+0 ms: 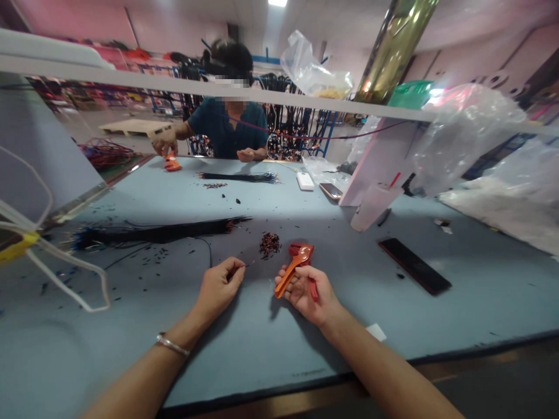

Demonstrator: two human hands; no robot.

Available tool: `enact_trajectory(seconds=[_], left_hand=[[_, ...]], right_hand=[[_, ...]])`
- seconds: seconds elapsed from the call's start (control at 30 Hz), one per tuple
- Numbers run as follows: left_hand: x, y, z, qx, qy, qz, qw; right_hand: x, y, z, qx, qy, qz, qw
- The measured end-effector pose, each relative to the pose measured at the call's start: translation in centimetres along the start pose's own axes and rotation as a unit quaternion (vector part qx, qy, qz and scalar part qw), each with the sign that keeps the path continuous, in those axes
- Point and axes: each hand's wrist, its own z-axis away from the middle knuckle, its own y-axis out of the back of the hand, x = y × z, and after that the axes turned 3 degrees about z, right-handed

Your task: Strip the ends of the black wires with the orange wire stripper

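Note:
My left hand [222, 284] pinches a thin black wire [250, 265], whose short end sticks out past the fingertips to the right. In my right hand [312, 294] lies a red and orange wire stripper [300, 256], its jaws pointing away from me and its handles spread apart. Just beyond and between the hands sits a small pile of cut wire insulation bits [269, 245], dark with coppery tips. A long bundle of black wires [161, 231] lies to the left, behind my left hand, and a single wire curves from it toward that hand.
Across the table a co-worker [227, 128] reaches for another orange stripper [173, 163], beside a second wire bundle [238, 177]. A black phone [414, 265] and a plastic cup [373, 203] stand at right. A white cable loop [105, 285] hangs at left; a shelf bar [271, 96] crosses overhead.

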Motion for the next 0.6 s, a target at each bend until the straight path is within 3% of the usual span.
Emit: enact_trajectory(seconds=[0.23, 0.33, 0.47, 0.6], left_hand=[[0.1, 0.0, 0.0, 0.008, 0.006, 0.009, 1.0], [0.0, 0.1, -0.1, 0.025, 0.021, 0.037, 0.999], [0.1, 0.4, -0.2, 0.044, 0.048, 0.087, 0.994], [0.1, 0.5, -0.2, 0.053, 0.069, 0.135, 0.987]], right_hand=[[0.1, -0.1, 0.1, -0.032, 0.007, 0.034, 0.999], [0.0, -0.1, 0.5, -0.085, 0.008, 0.083, 0.993], [-0.1, -0.4, 1.5, -0.174, 0.014, 0.179, 0.968], [-0.1, -0.9, 2.4, -0.191, 0.059, 0.324, 0.925]])
